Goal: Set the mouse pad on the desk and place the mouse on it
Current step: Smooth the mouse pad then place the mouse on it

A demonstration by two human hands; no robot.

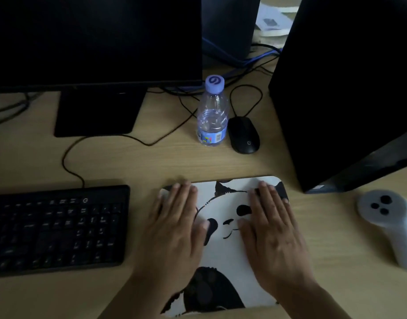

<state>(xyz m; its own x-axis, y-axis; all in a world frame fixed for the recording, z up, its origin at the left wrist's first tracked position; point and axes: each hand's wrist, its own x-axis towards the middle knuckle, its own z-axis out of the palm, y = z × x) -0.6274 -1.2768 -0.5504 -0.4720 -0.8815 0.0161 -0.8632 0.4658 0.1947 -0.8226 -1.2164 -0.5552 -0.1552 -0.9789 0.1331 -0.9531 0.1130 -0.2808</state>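
Note:
A white mouse pad [223, 254] with a black panda drawing lies flat on the wooden desk [165, 157], right of the keyboard. My left hand [174, 229] rests palm down on the pad's left side, fingers spread and flat. My right hand [273, 231] lies palm down on its right side in the same way. Neither hand grips anything. The black wired mouse [243, 135] sits on the bare desk beyond the pad, beside a water bottle, its cable looping toward the back.
A clear water bottle [212, 113] stands just left of the mouse. A black keyboard [55, 229] lies at the left, the monitor [94, 42] behind it. A black computer tower [349, 88] stands at the right, with a white handheld controller [388, 222] in front of it.

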